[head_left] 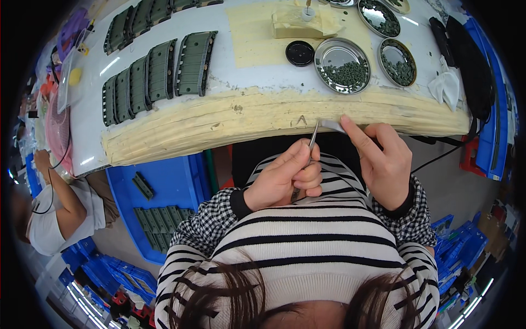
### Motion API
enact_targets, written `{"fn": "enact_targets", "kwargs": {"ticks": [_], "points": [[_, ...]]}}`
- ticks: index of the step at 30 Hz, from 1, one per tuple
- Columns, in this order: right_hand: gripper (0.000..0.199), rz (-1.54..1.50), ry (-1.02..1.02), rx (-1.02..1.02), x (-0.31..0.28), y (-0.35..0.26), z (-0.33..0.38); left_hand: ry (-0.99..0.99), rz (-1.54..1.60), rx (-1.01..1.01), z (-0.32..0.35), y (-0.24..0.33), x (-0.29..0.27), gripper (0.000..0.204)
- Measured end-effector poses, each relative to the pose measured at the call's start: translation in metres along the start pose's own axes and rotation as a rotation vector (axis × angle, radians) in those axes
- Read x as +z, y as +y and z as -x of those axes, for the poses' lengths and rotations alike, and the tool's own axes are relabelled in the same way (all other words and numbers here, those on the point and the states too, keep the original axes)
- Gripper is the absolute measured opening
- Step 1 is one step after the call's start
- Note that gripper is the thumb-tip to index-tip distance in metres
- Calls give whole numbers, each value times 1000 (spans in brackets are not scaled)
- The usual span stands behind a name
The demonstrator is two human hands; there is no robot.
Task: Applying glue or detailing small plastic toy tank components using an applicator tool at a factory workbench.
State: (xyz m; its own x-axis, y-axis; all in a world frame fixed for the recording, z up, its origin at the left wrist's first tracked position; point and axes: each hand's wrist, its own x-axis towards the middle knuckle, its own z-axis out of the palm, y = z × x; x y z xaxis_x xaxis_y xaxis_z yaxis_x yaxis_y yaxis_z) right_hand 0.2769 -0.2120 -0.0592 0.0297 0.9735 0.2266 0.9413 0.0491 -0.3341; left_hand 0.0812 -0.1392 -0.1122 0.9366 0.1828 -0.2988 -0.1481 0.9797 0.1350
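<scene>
My left hand (287, 172) is closed around slim metal tweezers (314, 134), whose pointed tip sticks up near the table's taped front edge. Right beside that tip, a small whitish flat piece (332, 125) extends from under the fingers of my right hand (383, 159). The right index finger is stretched along the tape, and the other fingers are curled; exactly how they grip the piece is partly hidden. Beyond my hands stands a round metal dish (343, 48) with small dark green pieces (346, 75) in it. Next to it lies a black round lid (299, 53).
More metal dishes (396, 62) of green pieces stand to the right, near a crumpled white tissue (445, 88). Ribbed green curved panels (195, 63) line the left of the table (241, 77). Below left is a blue bin (123, 203) holding similar parts; another person's arm (68, 200) is beyond.
</scene>
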Motion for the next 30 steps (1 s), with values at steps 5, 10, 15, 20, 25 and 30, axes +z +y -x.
{"fn": "enact_targets", "kwargs": {"ticks": [5,10,15,20,25,30], "points": [[59,-11,26,-11,4,6,2,118,-58,6,1,2,8,29],[59,12,25,-47,8,5,5,47,6,-39,-1,4,4,32],[61,1,40,9,8,4,2,52,33,-120,-3,8,2,37],[60,3,29,-43,6,5,6,106,-25,-131,-6,12,9,39],[60,35,56,-17,10,4,2,79,-41,-91,-6,10,7,39],[59,-39,49,-29,9,6,5,42,-34,-44,-9,7,3,41]]}}
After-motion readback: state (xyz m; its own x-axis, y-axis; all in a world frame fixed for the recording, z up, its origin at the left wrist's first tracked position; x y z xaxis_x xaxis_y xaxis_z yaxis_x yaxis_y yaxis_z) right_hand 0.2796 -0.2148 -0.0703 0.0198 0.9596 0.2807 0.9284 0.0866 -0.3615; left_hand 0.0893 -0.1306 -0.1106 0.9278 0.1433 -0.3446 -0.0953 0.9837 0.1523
